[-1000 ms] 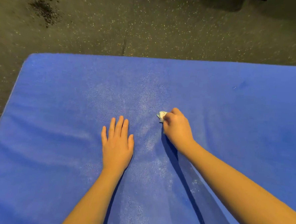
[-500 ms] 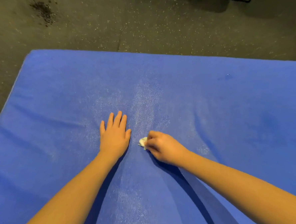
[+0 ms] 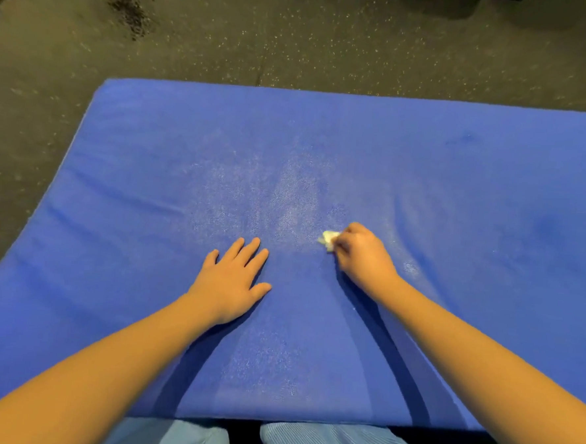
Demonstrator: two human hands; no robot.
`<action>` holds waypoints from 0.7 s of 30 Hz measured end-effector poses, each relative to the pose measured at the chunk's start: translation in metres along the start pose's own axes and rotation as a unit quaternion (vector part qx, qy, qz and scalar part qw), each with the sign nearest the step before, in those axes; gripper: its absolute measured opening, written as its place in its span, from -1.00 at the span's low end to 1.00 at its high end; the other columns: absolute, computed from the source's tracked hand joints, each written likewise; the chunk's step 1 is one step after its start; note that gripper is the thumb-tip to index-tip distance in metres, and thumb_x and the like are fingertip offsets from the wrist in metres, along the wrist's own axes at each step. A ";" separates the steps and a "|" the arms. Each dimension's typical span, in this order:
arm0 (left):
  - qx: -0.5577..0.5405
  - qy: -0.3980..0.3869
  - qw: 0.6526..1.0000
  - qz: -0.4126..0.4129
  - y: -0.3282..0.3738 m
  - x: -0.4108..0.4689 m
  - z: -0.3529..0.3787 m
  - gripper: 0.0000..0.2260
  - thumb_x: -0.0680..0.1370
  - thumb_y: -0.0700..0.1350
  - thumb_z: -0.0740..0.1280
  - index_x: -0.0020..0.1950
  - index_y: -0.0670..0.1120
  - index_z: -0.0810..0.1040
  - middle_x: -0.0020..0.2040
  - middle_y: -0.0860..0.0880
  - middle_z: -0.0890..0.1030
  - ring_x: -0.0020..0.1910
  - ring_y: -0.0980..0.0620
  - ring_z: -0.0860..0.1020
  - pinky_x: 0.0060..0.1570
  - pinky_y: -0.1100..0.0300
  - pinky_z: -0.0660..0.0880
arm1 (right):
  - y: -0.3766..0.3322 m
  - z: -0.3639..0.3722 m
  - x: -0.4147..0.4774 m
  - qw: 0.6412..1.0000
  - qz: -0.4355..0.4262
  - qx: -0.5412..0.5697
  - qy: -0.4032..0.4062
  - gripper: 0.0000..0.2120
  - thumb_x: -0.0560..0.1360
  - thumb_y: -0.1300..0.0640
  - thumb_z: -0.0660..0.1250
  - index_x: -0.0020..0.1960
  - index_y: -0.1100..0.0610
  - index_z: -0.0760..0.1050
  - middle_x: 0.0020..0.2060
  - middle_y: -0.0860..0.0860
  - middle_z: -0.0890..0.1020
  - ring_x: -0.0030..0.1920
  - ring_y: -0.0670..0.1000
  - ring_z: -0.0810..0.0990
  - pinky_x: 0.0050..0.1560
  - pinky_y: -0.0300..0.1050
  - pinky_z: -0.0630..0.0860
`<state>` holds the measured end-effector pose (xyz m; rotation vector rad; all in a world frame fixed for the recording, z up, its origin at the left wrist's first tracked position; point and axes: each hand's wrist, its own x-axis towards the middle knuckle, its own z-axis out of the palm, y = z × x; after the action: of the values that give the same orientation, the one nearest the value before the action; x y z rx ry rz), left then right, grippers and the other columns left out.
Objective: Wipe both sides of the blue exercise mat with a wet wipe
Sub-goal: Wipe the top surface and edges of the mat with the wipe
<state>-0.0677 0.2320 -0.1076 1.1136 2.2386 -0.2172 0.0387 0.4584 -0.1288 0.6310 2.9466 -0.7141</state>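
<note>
The blue exercise mat point(image 3: 458, 184) lies flat on the floor and fills most of the view. My right hand point(image 3: 363, 257) grips a small crumpled white wet wipe point(image 3: 328, 239) and holds it down on the mat near the middle. My left hand point(image 3: 233, 281) lies flat on the mat with straight fingers, a little left of the wipe. Pale wet streaks mark the mat around and beyond both hands.
Dark speckled rubber flooring point(image 3: 296, 36) surrounds the mat, with a dark stain point(image 3: 131, 11) at the far left. My knees in light blue trousers point(image 3: 322, 443) sit at the mat's near edge.
My right hand with the wipe swept toward my left hand, then back out to the right and slightly away. The view has pulled back, showing the mat's near edge and my knees.
</note>
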 end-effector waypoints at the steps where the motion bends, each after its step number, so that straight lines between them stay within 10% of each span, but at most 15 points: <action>1: -0.008 0.014 1.000 -0.002 0.000 -0.001 0.005 -0.35 0.57 0.32 -0.20 0.59 0.05 -0.18 0.58 0.07 -0.24 0.56 0.02 -0.23 0.51 -0.11 -0.15 | -0.001 0.004 0.002 0.998 0.048 -0.009 0.034 -0.80 0.54 0.23 0.27 -0.14 0.33 0.59 -0.21 0.18 0.45 -0.25 0.19 0.44 -0.32 -0.04 0.33; 7: -0.069 0.089 0.994 0.006 -0.005 -0.001 0.024 -0.21 0.37 0.27 -0.44 0.59 0.11 -0.11 0.55 0.20 -0.23 0.55 0.13 -0.23 0.49 0.01 -0.26 | -0.043 0.013 -0.029 0.967 -0.218 0.063 -0.116 -0.87 0.47 0.22 0.30 -0.14 0.22 0.62 -0.17 0.15 0.55 -0.17 0.20 0.52 -0.27 0.00 0.46; 12: -0.081 0.122 0.989 -0.002 -0.002 -0.001 0.031 -0.25 0.42 0.25 -0.42 0.59 0.08 -0.08 0.50 0.24 -0.23 0.55 0.15 -0.20 0.50 0.03 -0.27 | -0.023 0.015 0.024 1.000 0.015 -0.010 0.013 -0.85 0.53 0.26 0.27 -0.13 0.28 0.60 -0.19 0.13 0.45 -0.09 0.21 0.47 -0.29 -0.07 0.30; 17: -0.084 0.139 0.987 -0.004 -0.002 0.000 0.031 -0.24 0.43 0.24 -0.41 0.59 0.03 -0.03 0.58 0.16 -0.09 0.56 0.13 -0.16 0.50 0.03 -0.24 | -0.062 0.020 -0.027 0.956 -0.245 0.082 -0.140 -0.89 0.42 0.29 0.33 -0.20 0.20 0.63 -0.23 0.13 0.58 -0.21 0.19 0.53 -0.25 -0.07 0.43; 21: -0.094 0.143 0.985 -0.001 -0.004 0.001 0.034 -0.27 0.44 0.22 -0.40 0.59 0.06 -0.05 0.58 0.18 -0.09 0.55 0.16 -0.17 0.50 0.05 -0.26 | -0.037 0.018 -0.007 0.986 -0.148 0.033 -0.068 -0.89 0.43 0.32 0.32 -0.19 0.25 0.62 -0.21 0.16 0.57 -0.16 0.24 0.51 -0.28 -0.02 0.43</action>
<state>-0.0556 0.2165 -0.1359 1.0971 2.4509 0.1615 0.0296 0.4181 -0.1283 0.1388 2.9286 -0.8428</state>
